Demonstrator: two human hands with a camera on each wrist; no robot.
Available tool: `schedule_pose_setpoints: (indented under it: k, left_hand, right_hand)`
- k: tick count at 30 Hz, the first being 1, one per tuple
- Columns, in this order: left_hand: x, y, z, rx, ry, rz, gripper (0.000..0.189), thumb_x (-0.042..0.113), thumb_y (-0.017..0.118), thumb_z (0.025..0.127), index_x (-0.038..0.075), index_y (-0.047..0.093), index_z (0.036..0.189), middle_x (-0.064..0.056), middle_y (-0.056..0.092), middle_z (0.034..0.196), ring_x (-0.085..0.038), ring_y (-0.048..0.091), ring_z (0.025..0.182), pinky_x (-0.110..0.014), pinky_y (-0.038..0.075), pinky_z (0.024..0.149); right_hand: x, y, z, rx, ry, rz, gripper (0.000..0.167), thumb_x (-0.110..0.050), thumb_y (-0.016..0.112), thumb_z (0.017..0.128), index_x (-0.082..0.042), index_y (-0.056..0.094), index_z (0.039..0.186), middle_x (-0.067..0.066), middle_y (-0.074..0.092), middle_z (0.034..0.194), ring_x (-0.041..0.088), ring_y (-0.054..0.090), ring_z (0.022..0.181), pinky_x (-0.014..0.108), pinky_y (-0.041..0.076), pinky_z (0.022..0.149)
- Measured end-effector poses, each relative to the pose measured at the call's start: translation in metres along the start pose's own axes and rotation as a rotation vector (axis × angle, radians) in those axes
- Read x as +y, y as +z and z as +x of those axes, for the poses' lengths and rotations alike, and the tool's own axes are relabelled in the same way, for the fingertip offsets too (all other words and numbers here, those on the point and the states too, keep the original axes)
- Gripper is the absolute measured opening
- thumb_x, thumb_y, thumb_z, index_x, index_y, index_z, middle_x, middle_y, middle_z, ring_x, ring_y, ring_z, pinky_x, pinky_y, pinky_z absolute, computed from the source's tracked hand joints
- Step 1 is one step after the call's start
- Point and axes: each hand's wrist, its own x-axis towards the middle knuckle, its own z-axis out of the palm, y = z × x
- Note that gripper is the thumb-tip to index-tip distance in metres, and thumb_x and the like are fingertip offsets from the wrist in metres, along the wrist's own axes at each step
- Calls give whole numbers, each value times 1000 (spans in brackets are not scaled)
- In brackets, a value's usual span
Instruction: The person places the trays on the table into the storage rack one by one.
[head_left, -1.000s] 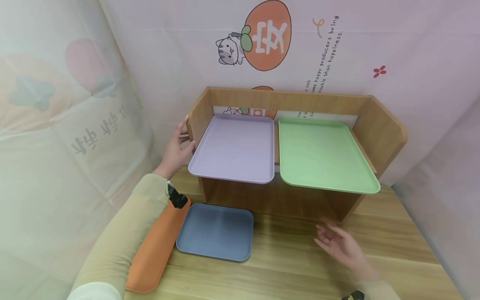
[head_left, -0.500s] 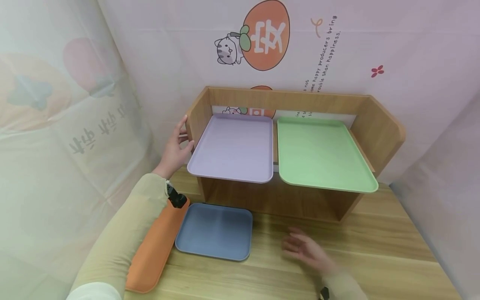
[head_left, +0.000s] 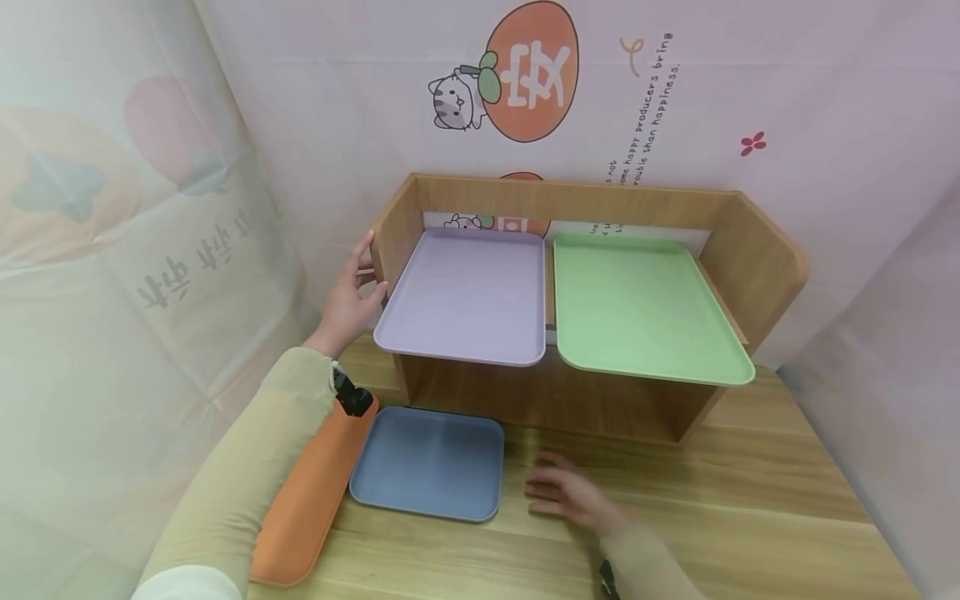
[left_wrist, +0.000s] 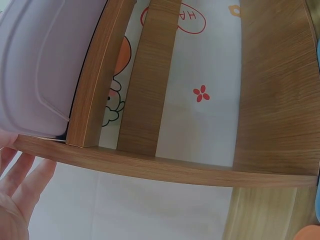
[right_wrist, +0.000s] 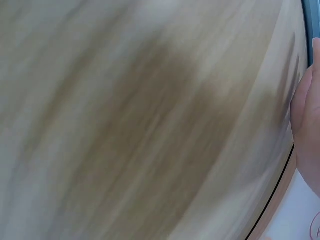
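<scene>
My left hand (head_left: 347, 307) grips the left side panel of a two-tier wooden shelf (head_left: 630, 208); in the left wrist view its fingers (left_wrist: 31, 186) lie along the panel's outer side. On the shelf's top tier a lilac tray (head_left: 468, 296) sits at left and a light green tray (head_left: 648, 308) at right, both jutting past the front edge. Over the table, just right of a blue-grey tray (head_left: 429, 462), my right hand (head_left: 567, 497) hovers with relaxed fingers and holds nothing. Only part of that hand shows at the right wrist view's edge.
An orange tray (head_left: 300, 517) lies at the left, partly under my left forearm. The wooden tabletop (head_left: 780, 500) extends to the right. Printed fabric (head_left: 337, 108) hangs behind the shelf and along both sides.
My right hand has swept left from below the shelf's right end toward the blue-grey tray. The left hand keeps its grip on the side panel; the trays stay where they were.
</scene>
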Motion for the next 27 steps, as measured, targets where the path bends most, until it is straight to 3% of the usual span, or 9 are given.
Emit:
schedule_pose_setpoints:
  k: [6, 13, 27]
  left_hand:
    - [0, 0, 0, -6, -8, -4, 76, -3, 55, 91, 25, 18, 151, -26, 46, 128, -42, 51, 118, -50, 41, 104]
    - [2, -1, -1, -15, -10, -4, 76, -2, 55, 91, 25, 17, 152, -26, 46, 128, -42, 51, 119, -51, 41, 104]
    - [3, 0, -1, -28, -59, 32, 78, 2, 55, 92, 32, 14, 151, -24, 44, 131, -41, 50, 122, -53, 42, 102]
  right_hand:
    - [5, 7, 9, 51, 5, -64, 64, -10, 46, 95, 4, 8, 145, 6, 57, 108, 13, 60, 93, 35, 56, 80]
    - [8, 19, 16, 71, -20, -190, 64, -7, 48, 91, 9, 14, 144, 24, 55, 113, 20, 61, 94, 39, 58, 78]
    - [17, 41, 29, 152, -72, -355, 58, 2, 56, 87, 9, 30, 138, 15, 58, 93, 16, 60, 78, 37, 58, 72]
